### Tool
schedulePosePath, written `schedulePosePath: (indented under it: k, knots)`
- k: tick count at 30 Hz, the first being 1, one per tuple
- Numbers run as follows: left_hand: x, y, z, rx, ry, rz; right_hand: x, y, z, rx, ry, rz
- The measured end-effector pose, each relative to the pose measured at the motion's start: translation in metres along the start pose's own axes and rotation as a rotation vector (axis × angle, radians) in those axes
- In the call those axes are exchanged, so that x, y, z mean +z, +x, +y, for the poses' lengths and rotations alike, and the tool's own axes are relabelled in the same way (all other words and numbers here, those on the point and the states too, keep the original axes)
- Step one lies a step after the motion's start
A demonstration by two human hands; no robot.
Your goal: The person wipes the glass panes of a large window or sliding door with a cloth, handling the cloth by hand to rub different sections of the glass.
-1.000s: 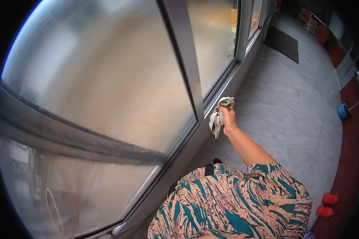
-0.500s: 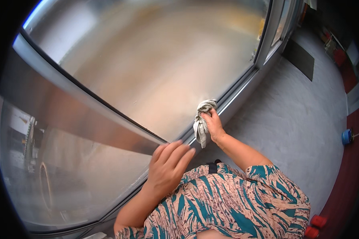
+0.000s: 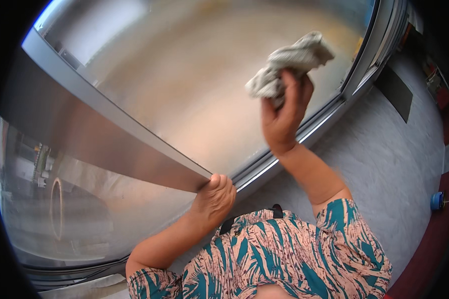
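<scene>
A crumpled pale grey cloth (image 3: 299,57) is in my right hand (image 3: 287,117), bunched between thumb and fingers. That hand is raised in front of the large glass pane (image 3: 174,84); whether the cloth touches the glass I cannot tell. My left hand (image 3: 216,199) is closed over the edge of the metal frame (image 3: 105,129), at the end where it meets the lower rail (image 3: 264,167). Its fingertips are partly hidden behind the frame.
Grey floor (image 3: 369,154) stretches away on the right, with a dark mat (image 3: 395,92) farther off. A blue spool-like object (image 3: 437,201) stands by the dark red strip (image 3: 426,249). Another glass section (image 3: 100,214) lies left of the frame.
My right hand has lifted the cloth from beside the rail up and away, over the pane. My left hand, blurred with fingers extended before, has closed on the frame. The view has shifted slightly.
</scene>
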State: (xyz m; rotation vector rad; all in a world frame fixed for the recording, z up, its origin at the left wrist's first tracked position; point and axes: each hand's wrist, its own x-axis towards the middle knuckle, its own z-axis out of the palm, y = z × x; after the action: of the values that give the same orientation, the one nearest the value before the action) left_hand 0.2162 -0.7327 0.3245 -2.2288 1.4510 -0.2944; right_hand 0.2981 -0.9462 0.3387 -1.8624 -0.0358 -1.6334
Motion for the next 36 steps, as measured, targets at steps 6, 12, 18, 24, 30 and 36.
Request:
schedulePosePath:
  k: [6,12,18,24,30,36]
  knots:
    - [0.012,-0.022,0.005,-0.1,-0.073,0.214,0.008,-0.081,-0.071,-0.385,0.308,-0.251]
    - [0.003,-0.041,0.006,-0.052,-0.025,0.077,0.012,0.003,-0.066,-0.262,0.324,-0.512]
    - [0.016,-0.056,0.01,-0.125,-0.033,0.122,0.022,0.219,-0.068,-0.599,0.096,0.346]
    - [0.021,-0.071,0.014,-0.179,0.001,0.127,0.037,0.272,-0.146,-0.692,0.489,0.423]
    - [0.044,-0.089,0.02,-0.249,-0.044,0.156,0.063,0.072,-0.146,-0.948,0.417,0.106]
    - [0.063,-0.088,0.021,-0.271,-0.078,0.23,0.03,-0.001,-0.082,-1.324,0.315,-0.35]
